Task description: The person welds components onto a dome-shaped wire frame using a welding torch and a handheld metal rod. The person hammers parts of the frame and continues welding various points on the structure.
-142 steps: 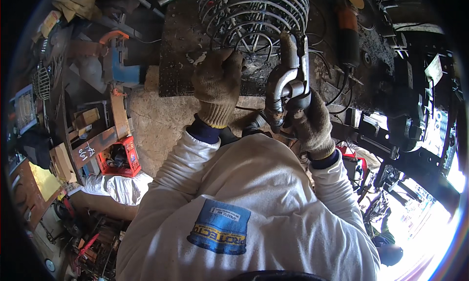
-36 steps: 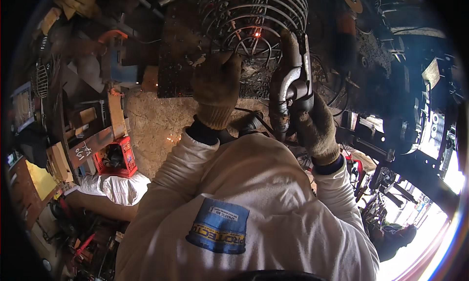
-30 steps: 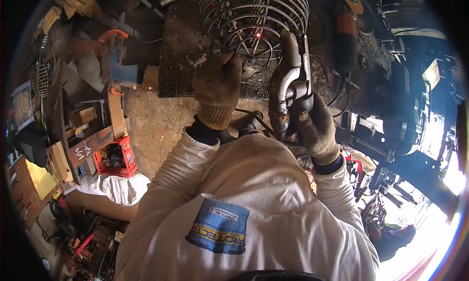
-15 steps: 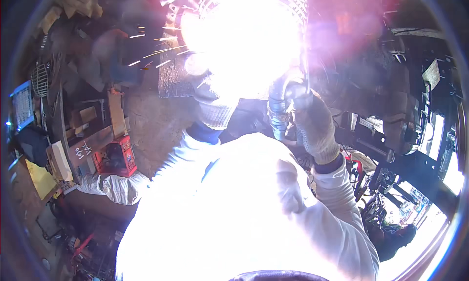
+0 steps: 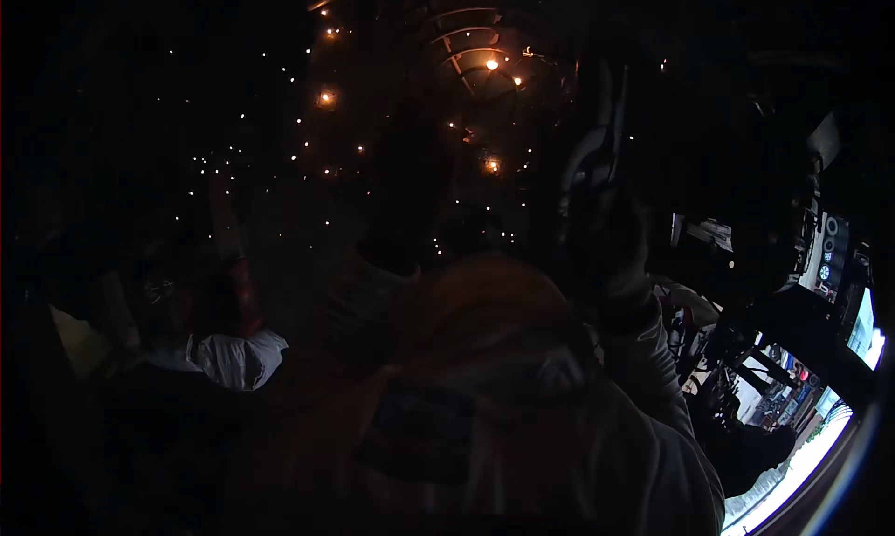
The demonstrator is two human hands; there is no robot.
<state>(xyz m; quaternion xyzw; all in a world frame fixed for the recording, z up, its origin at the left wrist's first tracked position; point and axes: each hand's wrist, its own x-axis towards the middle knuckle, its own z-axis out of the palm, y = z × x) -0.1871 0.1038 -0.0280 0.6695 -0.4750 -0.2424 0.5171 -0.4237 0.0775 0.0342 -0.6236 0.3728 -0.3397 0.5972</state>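
The picture is very dark. My gloved right hand point(image 5: 615, 242) is closed round the handle of a welding torch point(image 5: 594, 154), whose neck rises beyond the fingers. Ahead lies a metal piece with curved bars point(image 5: 471, 49), lit orange by a glowing spot point(image 5: 492, 64) on it. More glowing bits and sparks lie scattered around it and to its left. Of my left arm only the sleeve point(image 5: 382, 275) shows faintly; the hand beyond it is lost in the dark, so its fingers do not show.
At the left lies a pale crumpled bag or cloth point(image 5: 240, 359) beside a dim red crate point(image 5: 246, 298). On the right stand dark machine parts point(image 5: 736, 387) before a bright opening point(image 5: 802, 461) to the outside.
The blinding white welding arc has gone out and the scene has turned dark, leaving glowing spots and scattered sparks. The torch in my right hand has shifted slightly right.
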